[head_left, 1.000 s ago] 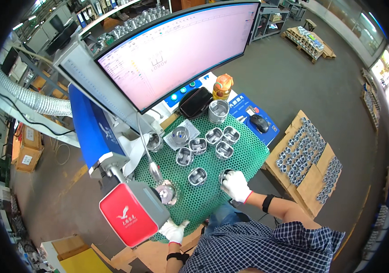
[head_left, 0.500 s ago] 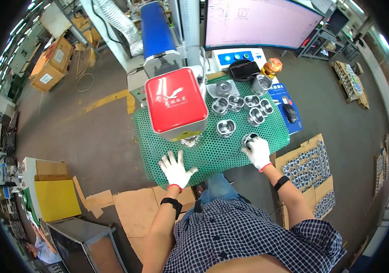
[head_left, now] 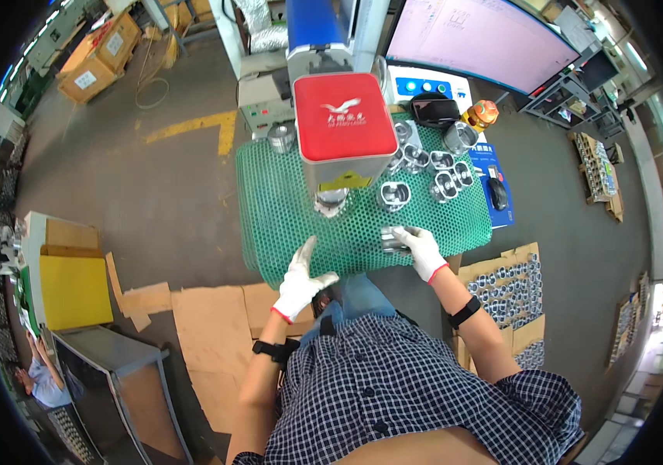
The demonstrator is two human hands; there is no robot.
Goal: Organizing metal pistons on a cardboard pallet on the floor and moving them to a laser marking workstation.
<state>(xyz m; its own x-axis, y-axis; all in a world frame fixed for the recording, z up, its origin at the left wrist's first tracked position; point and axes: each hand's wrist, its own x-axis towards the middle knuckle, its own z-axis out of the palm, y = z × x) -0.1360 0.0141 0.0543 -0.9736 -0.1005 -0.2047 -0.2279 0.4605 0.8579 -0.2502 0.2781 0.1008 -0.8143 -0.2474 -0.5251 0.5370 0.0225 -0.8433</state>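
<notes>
My right hand (head_left: 421, 249), in a white glove, is closed around a silver metal piston (head_left: 390, 239) lying on its side just over the green perforated mat (head_left: 269, 225). At the mat's near edge, my gloved left hand (head_left: 299, 285) holds nothing, thumb and fingers apart. Several more pistons stand at the right of the mat, the nearest one (head_left: 394, 196) just beyond my right hand. Under the red-topped machine head (head_left: 345, 116) sits another piston (head_left: 331, 201), partly hidden by it. One more piston (head_left: 281, 138) stands at the mat's far left corner.
A monitor (head_left: 479, 39) and a white control box with lit buttons (head_left: 424, 87) stand at the back. Right of the pistons are an orange-capped bottle (head_left: 482, 115) and a black mouse (head_left: 497, 194). Rows of pistons lie on cardboard (head_left: 502, 291) at lower right. A person (head_left: 43, 376) is at far left.
My right hand has lifted the piston, turned it onto its side and brought it left, toward the middle. My left hand has turned, its fingers closer together. The whole view has shifted.
</notes>
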